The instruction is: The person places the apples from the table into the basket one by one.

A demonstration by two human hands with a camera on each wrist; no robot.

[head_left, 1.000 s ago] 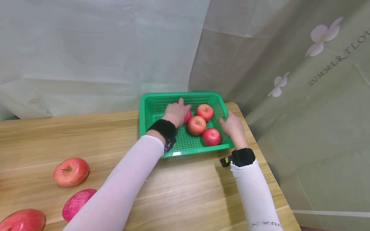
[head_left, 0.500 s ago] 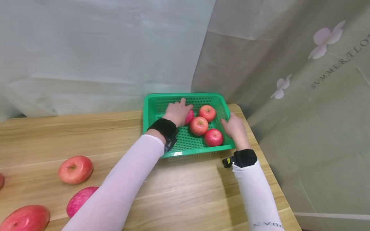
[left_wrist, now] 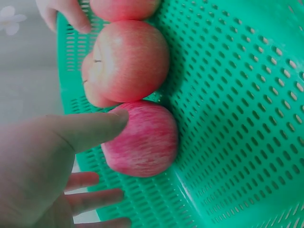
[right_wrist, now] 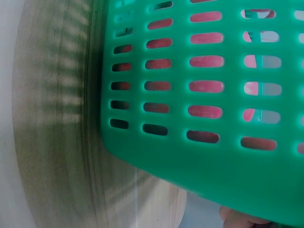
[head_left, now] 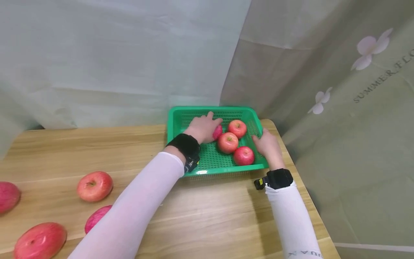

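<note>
A green perforated basket (head_left: 226,108) sits at the table's far right corner with several red apples in it. My left hand (head_left: 203,128) lies inside it over a pink-striped apple (head_left: 217,132). The left wrist view shows the thumb (left_wrist: 90,128) resting on that apple (left_wrist: 145,142) while the other fingers stretch straight past it, off the fruit. Beside it lie three more apples (head_left: 228,142), (head_left: 237,128), (head_left: 244,155). My right hand (head_left: 267,144) grips the basket's right rim, its fingers (left_wrist: 66,14) curled over the edge. The right wrist view is filled by the basket wall (right_wrist: 199,156).
Several loose apples lie on the wooden table (head_left: 210,212) at the left: one (head_left: 95,186), one (head_left: 8,197) at the edge, one (head_left: 40,240) near the front, and one (head_left: 97,219) partly behind my left sleeve. Cloth backdrops hang behind and to the right.
The head view has swung left, so everything sits further right and another apple shows at the left edge. Both hands keep their places at the basket.
</note>
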